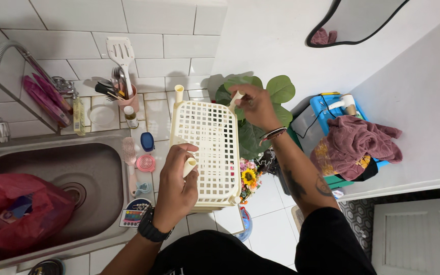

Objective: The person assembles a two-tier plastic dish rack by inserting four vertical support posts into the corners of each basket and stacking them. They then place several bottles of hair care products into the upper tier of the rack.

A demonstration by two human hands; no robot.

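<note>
Two hands on cream lattice shelf tray, held over counter's right edge by sink | left hand closed on leg tube | right hand pinched corner tube | we judged two legs seated, rest unclear.

Both hands on cream lattice rack

The person's two hands are bare, the left hand and the right hand. A black watch with a thick band sits on the left wrist, and thin dark and red bracelets go round the right wrist. The right forearm has dark tattoos, and the clothes lower down are black.
</note>
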